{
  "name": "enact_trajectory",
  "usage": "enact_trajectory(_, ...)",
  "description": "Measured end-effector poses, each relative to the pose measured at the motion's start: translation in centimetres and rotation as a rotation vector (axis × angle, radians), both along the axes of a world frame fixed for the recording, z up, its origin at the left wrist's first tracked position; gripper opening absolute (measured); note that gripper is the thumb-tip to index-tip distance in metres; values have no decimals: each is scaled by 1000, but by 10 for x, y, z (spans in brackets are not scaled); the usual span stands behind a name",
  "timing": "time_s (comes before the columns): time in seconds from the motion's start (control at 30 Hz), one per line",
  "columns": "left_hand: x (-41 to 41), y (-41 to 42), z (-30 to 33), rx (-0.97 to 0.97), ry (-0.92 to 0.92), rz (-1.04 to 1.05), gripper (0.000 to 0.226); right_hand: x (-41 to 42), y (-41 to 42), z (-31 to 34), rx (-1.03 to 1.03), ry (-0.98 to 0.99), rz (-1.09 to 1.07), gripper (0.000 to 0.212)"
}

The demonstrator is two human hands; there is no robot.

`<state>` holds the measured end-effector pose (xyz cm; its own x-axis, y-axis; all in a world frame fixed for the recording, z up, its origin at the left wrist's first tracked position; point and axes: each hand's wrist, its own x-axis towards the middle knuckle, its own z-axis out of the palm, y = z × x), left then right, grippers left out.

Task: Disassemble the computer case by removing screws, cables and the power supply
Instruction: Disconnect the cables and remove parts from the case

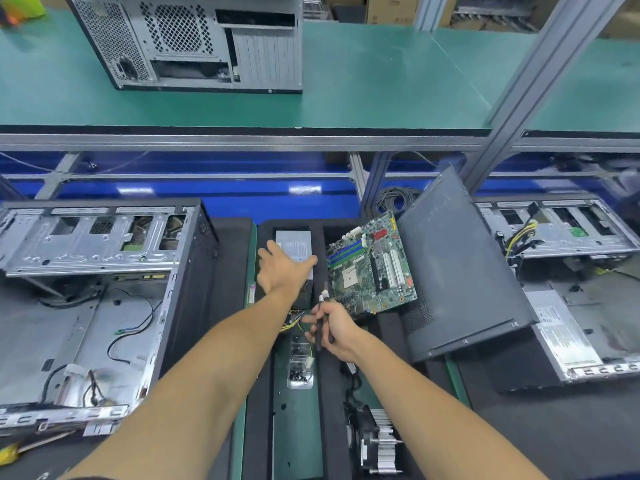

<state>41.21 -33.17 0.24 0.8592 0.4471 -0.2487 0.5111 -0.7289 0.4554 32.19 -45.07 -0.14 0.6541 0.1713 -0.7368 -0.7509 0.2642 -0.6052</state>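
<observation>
Green-topped workbench (381, 81) on grey aluminium framing (540, 77), with what look like cardboard boxes (388, 8) behind

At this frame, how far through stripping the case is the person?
Mostly done: the open case looks largely gutted, and the motherboard and cooler fan lie outside it. In hand: the left hand rests open on the removed power supply; the right hand grips a dark tool. Left: loose cables remain inside the case.

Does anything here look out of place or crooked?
Yes. The dark side panel stands tilted, one edge over the motherboard, which also lies askew. Loose cables trail from the power supply under the left hand.
</observation>
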Motion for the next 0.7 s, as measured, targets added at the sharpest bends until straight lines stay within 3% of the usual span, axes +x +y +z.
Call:
enact_trajectory(0.07, -1, 0, -1, 10, 20, -34, 110, 0, -1, 0, -21, -2, 24, 35)
enact_trajectory(0.2, -6, 3, 4, 2, 111, -120, 109, -1, 5, 1, -110, -37, 54, 22)
enact_trajectory(0.33, -18, 9, 19, -164, 209, -62, 102, -4, 20, 20, -170, -142, 49, 19)
enact_trajectory(0.43, -40, 11, 32, -223, 153, -58, 95, -3, 31, 44, -193, -237, 37, 17)
enact_trajectory(0.5, -52, 18, 43, -389, 63, -40, 78, 1, 39, 64, -198, -277, -2, 19)
enact_trajectory(0.6, -74, 36, 65, -893, -32, -67, 59, 6, 54, 91, -196, -267, -50, 19)
enact_trajectory(0.7, -100, 52, 90, -1026, -139, -64, 44, 3, 76, 117, -274, -287, 3, 23)
